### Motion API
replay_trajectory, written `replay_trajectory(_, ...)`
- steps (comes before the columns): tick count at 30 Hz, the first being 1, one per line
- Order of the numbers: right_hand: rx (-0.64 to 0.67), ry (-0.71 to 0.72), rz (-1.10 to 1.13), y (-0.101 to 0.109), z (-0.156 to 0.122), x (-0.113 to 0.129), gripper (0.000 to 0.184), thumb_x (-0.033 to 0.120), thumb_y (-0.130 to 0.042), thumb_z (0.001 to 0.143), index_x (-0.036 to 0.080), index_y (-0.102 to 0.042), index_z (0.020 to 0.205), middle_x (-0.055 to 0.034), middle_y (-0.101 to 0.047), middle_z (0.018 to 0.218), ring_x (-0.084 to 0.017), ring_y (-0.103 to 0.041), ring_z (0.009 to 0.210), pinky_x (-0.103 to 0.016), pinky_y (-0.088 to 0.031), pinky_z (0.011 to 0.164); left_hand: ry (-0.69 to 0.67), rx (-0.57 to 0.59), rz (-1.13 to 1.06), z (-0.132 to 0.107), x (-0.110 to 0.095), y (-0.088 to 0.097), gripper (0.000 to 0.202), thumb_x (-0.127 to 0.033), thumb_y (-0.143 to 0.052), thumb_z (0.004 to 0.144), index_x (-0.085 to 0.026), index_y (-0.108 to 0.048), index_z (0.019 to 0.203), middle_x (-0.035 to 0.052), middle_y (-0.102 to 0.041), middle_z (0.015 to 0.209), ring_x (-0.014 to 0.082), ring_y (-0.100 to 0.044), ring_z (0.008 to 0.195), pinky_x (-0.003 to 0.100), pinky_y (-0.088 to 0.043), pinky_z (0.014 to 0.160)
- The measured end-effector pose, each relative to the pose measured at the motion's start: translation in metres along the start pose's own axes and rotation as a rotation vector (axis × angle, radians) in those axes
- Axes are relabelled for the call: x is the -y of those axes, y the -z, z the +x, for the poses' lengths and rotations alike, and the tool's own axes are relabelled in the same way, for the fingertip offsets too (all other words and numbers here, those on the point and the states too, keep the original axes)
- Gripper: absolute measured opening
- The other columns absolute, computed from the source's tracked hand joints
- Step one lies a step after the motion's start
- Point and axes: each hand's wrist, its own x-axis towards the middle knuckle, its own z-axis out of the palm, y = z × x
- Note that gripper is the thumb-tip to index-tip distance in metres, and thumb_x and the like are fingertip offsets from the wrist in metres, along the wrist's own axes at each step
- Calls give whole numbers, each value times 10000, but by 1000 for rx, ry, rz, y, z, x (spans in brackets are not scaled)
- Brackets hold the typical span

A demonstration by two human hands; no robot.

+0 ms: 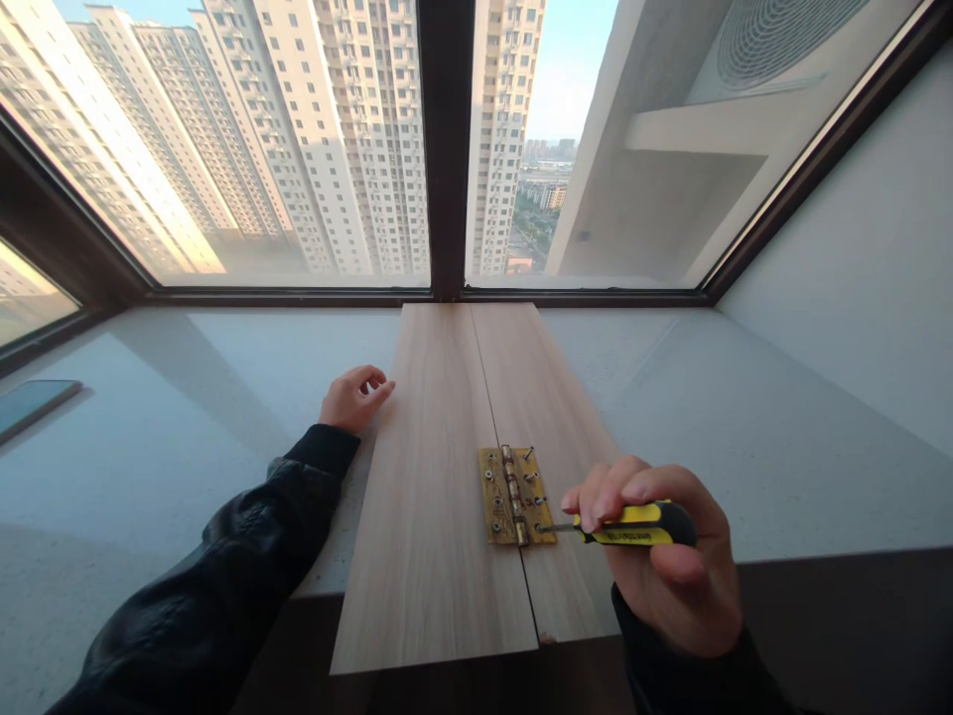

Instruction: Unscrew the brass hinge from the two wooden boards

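Observation:
Two light wooden boards (432, 477) lie side by side on a white window sill (186, 437), joined by a brass hinge (513, 494) with several screws standing up in it. My right hand (670, 566) is closed around a yellow and black screwdriver (632, 523), whose tip points at a screw on the hinge's right leaf near its lower edge. My left hand (353, 397) rests against the left edge of the left board, with its fingers curled and nothing visible in them.
A dark flat phone-like object (34, 402) lies at the far left of the sill. Large windows (298, 149) with a dark frame stand behind the boards. A white wall (856, 258) rises on the right. The boards overhang the sill's dark front edge (856, 586).

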Motion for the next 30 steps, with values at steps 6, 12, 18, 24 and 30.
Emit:
replay_trajectory(6,-28,8,69,-10,5,-7,241,445,-504,952,209,-504,1003,-8,-394,732,-95,-421,580,-218,-360,523,-56,26,37,3,3,-5,226,-374,-529,762,-173,-523,660,-2,-535,676,133,-463,653,242,-377,667)
replay_trajectory(12,-49,6,71,-18,7,-11,273,460,-466,959,187,-474,957,-3,-370,711,-77,-364,550,-194,-289,508,-66,10,61,2,1,-4,238,-357,-518,759,-178,-468,610,-13,-484,615,132,-444,621,239,-355,631)
replay_trajectory(18,-109,-37,19,-13,4,-4,322,508,-524,922,203,-436,970,-18,-407,831,-113,-454,667,-256,-402,613,-20,3,50,0,0,-2,333,-404,-503,763,-179,-396,542,-47,-358,520,101,-353,517,228,-285,541)
replay_trajectory(24,-90,-63,-97,-4,-2,9,163,311,-617,895,182,-566,982,-56,-479,913,-184,-500,895,-377,-402,863,28,-4,37,0,0,-1,396,-442,-492,763,-170,-375,500,-52,-296,492,88,-305,494,226,-250,514)
replay_trajectory(30,95,-51,31,-9,2,1,291,463,-507,945,208,-617,1033,-52,-508,746,-157,-510,661,-337,-458,635,41,-16,29,0,-1,-1,412,-448,-491,755,-171,-359,479,-51,-270,477,88,-287,490,230,-242,510)
